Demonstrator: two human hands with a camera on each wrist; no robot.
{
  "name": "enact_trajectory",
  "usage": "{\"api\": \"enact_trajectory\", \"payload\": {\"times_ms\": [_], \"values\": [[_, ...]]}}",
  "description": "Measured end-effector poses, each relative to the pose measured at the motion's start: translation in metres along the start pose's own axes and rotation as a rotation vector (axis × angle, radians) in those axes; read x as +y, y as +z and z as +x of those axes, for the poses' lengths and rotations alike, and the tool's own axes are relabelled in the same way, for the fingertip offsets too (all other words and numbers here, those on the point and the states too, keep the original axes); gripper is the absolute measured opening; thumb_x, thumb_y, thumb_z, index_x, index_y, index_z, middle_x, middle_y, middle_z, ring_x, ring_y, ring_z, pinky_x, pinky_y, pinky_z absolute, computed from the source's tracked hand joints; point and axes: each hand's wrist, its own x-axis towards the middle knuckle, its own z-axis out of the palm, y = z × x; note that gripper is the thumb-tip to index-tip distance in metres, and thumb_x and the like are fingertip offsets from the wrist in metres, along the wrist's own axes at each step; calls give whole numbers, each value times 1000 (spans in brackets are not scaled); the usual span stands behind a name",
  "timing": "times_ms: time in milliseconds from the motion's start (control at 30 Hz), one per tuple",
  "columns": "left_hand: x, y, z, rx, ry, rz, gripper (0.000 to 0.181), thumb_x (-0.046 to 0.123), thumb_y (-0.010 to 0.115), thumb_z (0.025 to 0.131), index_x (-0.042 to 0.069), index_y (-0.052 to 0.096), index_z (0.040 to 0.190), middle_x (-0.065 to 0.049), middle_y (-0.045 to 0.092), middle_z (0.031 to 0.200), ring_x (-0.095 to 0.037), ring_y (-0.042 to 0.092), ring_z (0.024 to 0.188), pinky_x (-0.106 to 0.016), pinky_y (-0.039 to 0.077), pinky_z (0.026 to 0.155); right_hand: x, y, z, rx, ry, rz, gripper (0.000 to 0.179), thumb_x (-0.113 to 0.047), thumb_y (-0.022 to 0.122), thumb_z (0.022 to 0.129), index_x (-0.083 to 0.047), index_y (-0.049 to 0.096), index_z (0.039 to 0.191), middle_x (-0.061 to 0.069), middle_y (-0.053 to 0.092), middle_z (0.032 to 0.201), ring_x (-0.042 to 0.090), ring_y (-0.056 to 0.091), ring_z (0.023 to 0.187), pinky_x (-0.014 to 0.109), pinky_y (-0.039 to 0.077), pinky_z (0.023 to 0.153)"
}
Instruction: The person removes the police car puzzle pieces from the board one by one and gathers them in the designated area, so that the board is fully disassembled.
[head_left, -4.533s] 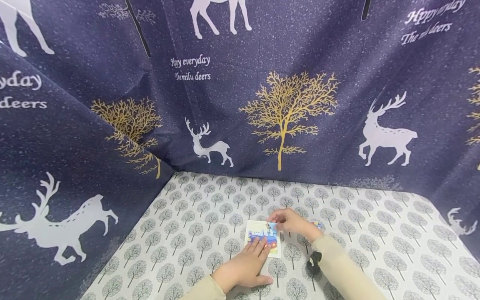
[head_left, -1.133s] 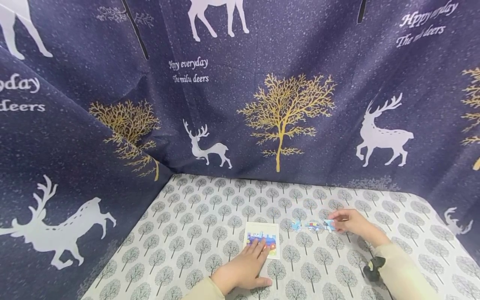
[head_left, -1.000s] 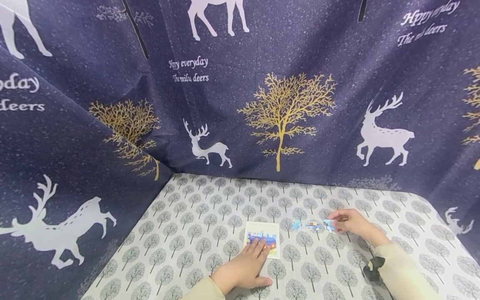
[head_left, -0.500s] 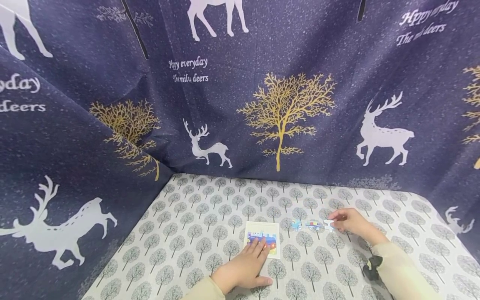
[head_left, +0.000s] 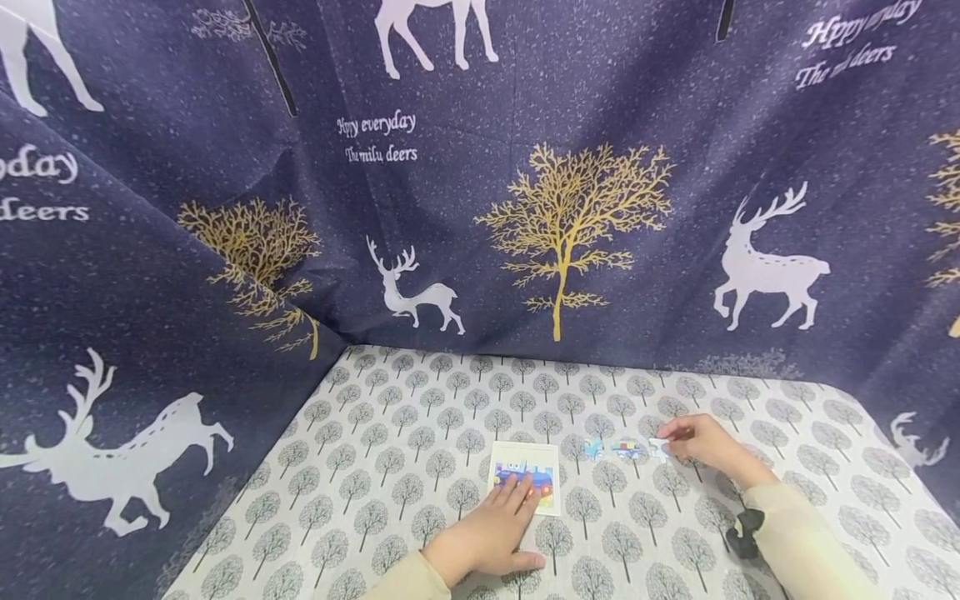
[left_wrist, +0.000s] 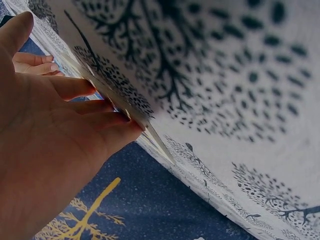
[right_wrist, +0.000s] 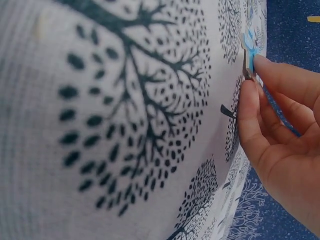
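My left hand (head_left: 487,529) rests with straight fingers on a small white-framed jigsaw puzzle (head_left: 552,462) showing a blue vehicle with a face. In the left wrist view its fingertips (left_wrist: 131,125) press along the thin puzzle board (left_wrist: 160,145). To the right, my right hand (head_left: 701,446) pinches a light-blue puzzle piece (head_left: 657,447) between thumb and fingers, close over the cloth. The right wrist view shows that same piece (right_wrist: 249,45) edge-on at the fingertips. Left of it lie a light-blue puzzle piece (head_left: 593,450) and a multicoloured one (head_left: 626,450).
A white cloth (head_left: 420,500) printed with grey trees covers the table. Dark blue fabric (head_left: 465,208) with deer and golden trees hangs behind and along the left side. A black object (head_left: 745,533) sits at the right sleeve's wrist.
From the puzzle's upper right corner, my right hand has moved right, beside the loose pieces. Over the last second the pinched puzzle piece has turned in its fingers. My left hand has stayed put.
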Motion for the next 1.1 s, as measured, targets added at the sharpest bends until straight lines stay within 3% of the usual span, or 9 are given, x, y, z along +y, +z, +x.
{"api": "enact_trajectory", "payload": {"times_ms": [500,767,900,1100], "values": [[1,-3,-1,-8,-2,-6,87,66,44,89,7,29,151,-16,18,158,-33,19,145,-43,27,114,0,1,2,12,-38,-19,21,3,69,79,9,67,98,17,68,91,21,66,77,28,56,62],[1,-2,0,-11,-4,-3,88,66,45,89,7,28,151,-16,18,158,-32,18,145,-43,26,114,-17,3,7,69,-96,-79,17,-5,70,84,6,69,98,15,68,91,21,67,77,26,55,63],[0,-2,1,5,4,-3,88,66,44,89,7,27,152,-16,19,158,-33,19,144,-43,27,114,-29,10,13,80,-115,-93,16,-6,69,86,4,69,99,13,67,92,22,66,78,28,55,64],[0,-4,-1,6,9,-23,88,66,45,89,6,27,151,-16,18,158,-33,19,144,-43,26,114,-46,34,23,33,-149,-16,17,-2,67,86,7,68,101,17,67,93,27,66,75,34,56,62]]}}
